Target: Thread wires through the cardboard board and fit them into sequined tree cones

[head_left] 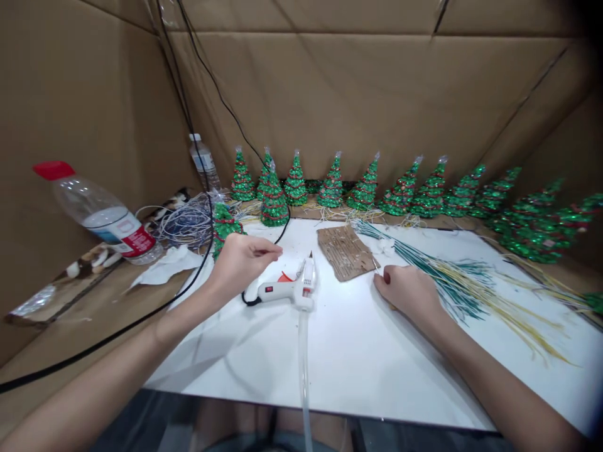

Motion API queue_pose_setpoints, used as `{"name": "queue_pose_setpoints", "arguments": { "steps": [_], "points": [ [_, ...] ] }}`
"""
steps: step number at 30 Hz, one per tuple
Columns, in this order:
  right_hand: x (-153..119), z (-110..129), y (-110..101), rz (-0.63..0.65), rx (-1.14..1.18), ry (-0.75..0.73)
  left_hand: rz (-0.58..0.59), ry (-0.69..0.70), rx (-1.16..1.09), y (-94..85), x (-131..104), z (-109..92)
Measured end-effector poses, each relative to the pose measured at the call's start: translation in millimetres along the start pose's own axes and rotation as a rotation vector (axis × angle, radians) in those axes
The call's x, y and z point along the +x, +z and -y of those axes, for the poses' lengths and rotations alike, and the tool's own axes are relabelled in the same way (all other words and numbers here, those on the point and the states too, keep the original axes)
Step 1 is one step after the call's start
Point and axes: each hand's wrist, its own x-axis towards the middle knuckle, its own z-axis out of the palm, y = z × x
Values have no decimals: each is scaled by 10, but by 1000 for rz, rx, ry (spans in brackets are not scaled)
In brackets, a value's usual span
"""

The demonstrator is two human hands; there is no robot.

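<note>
My left hand (245,263) is raised left of the glue gun, fingertips pinched together; anything between them is too small to make out. My right hand (411,294) is closed low over the white board, at the right corner of a corrugated cardboard piece (346,252). A thin, slender tool (375,264) pokes out from its fingers toward the cardboard; its kind is mostly hidden. Between the hands lies a white hot glue gun (282,290), its nozzle pointing away and a clear glue stick (304,358) trailing toward me. Close behind my left hand stands a small green tinsel tree (226,225).
Several tinsel trees (332,182) line the back. Green and yellow strands (464,289) lie right of my right hand. At left are a red-capped bottle (113,220), a wire tangle (186,220) and white tissue (167,267). A black cable (155,307) crosses near my left forearm.
</note>
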Motion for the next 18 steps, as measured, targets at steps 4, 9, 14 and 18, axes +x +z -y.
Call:
{"name": "queue_pose_setpoints", "arguments": {
  "steps": [4,9,14,18],
  "points": [
    [-24,24,6,-30,14,-3,22,115,58,-10,-210,81],
    [-34,47,62,-89,42,-1,-72,349,10,126,-449,322],
    [-56,94,121,-166,87,35,-94,486,19,206,-489,494],
    [-62,115,169,-249,126,136,-177,588,23,206,-448,577]
  ]
}}
